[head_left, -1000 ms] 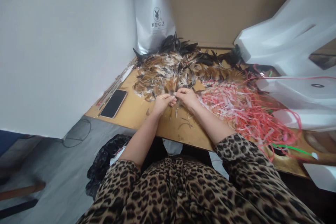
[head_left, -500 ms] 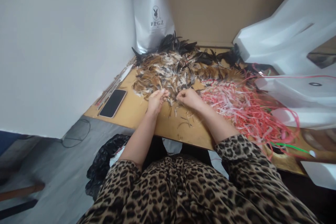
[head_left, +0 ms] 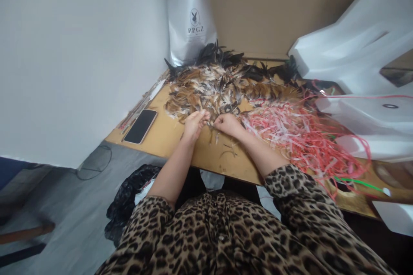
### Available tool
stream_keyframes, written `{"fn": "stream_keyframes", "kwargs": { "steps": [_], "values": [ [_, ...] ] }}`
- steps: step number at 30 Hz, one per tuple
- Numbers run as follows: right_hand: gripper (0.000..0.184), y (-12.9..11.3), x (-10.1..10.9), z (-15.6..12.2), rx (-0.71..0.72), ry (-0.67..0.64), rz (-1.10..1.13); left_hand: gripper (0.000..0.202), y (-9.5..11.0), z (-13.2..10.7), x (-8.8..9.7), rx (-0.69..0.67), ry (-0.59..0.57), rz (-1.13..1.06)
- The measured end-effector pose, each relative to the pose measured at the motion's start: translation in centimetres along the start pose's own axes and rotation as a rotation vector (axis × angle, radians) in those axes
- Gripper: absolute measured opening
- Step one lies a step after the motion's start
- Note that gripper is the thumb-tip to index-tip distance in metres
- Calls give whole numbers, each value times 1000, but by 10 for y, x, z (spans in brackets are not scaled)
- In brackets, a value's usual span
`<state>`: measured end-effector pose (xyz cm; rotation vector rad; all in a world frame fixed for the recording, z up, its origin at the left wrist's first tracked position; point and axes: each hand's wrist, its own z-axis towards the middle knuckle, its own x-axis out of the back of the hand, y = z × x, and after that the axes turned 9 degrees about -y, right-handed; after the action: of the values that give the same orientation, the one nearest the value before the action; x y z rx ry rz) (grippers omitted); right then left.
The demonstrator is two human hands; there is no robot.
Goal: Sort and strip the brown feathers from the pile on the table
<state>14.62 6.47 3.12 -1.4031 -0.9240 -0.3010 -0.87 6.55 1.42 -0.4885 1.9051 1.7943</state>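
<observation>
A large pile of brown, cream and black feathers [head_left: 206, 86] lies on the wooden table [head_left: 174, 137]. At its near edge my left hand [head_left: 195, 123] is closed in a pinch, thumb against fingers. What sits in that pinch is too small to make out. Just to its right, my right hand [head_left: 228, 124] has its fingertips pressed together, pointing toward the left hand; whatever they hold is hidden. A narrow gap separates the two hands. To the right of my right hand spreads a tangled heap of pink and white ribbon strips [head_left: 297, 133]. A few loose feathers [head_left: 228, 151] lie nearer to me.
A phone [head_left: 141, 126] lies at the table's left, beside thin sticks along the white wall [head_left: 97, 64]. A silver-white bag [head_left: 192, 25] stands behind the feathers. White plastic shapes [head_left: 348, 43] fill the right side. A black plastic bag [head_left: 129, 202] is on the floor.
My right hand has moved slightly left, closer to my left hand. The left hand stays in its pinch, and the whole view has shifted a little.
</observation>
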Motion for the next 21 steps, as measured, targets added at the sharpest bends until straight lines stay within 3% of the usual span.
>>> {"fn": "stream_keyframes", "kwargs": {
  "steps": [6,10,15,21],
  "values": [
    [17,8,12,3,-73,81,731,15,0,0,0,34,-11,-24],
    [23,6,8,7,11,156,1038,16,-3,-2,-1,110,-100,27],
    [22,0,-4,9,85,276,1021,17,-7,-5,-4,184,-215,66],
    [23,-7,-11,5,116,269,830,16,-8,-5,-4,210,-217,48]
  ]
}}
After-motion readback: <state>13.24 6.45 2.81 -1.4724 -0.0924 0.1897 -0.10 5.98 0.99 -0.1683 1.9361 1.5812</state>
